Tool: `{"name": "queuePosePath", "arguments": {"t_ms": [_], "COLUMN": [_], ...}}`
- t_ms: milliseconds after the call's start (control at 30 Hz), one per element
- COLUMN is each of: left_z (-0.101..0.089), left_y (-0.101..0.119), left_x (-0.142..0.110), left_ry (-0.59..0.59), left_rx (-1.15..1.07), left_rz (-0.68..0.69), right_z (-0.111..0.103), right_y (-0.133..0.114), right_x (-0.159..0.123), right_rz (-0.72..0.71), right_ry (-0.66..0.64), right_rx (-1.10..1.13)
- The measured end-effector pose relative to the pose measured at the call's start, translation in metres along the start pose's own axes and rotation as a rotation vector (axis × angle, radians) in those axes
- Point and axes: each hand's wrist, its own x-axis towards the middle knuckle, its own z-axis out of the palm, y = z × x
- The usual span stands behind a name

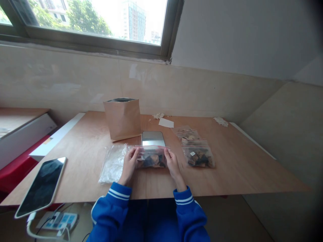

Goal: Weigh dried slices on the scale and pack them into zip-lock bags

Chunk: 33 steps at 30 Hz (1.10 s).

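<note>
My left hand and my right hand pinch the two top corners of a clear zip bag. Dark and brown dried pieces lie in its lower part. Just behind the bag sits a flat device with a silvery top, its near part hidden by the bag. Beside my left hand is a pile of clear plastic bags. To the right of my right hand, a filled zip bag with a small white label lies on the table, with more filled bags behind it.
An open brown paper pouch stands upright at the back left of the wooden table. A tablet with a cable overhangs the front left edge, above a power strip. A white card and crumpled scraps lie near the wall.
</note>
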Motion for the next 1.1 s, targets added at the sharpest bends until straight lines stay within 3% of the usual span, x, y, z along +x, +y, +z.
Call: {"name": "queuePosePath", "arguments": {"t_ms": [100, 267, 467, 700, 1100], "left_z": [0.007, 0.01, 0.007, 0.006, 0.008], "left_y": [-0.007, -0.018, -0.021, -0.025, -0.022], "left_x": [0.003, 0.005, 0.005, 0.004, -0.002], "left_ry": [0.031, 0.147, 0.158, 0.16, 0.172], "left_rx": [-0.078, -0.108, -0.108, -0.151, -0.061], "left_rz": [-0.065, -0.06, -0.073, -0.107, -0.03], "right_z": [-0.006, -0.011, -0.012, -0.013, -0.011], "right_y": [0.012, 0.027, 0.029, 0.03, 0.024], "right_x": [-0.001, -0.005, -0.006, -0.007, -0.008], "right_rz": [-0.014, -0.05, -0.074, -0.076, -0.121], "right_ry": [0.099, 0.273, 0.434, 0.403, 0.455], "right_rx": [-0.068, -0.17, -0.245, -0.236, -0.227]}}
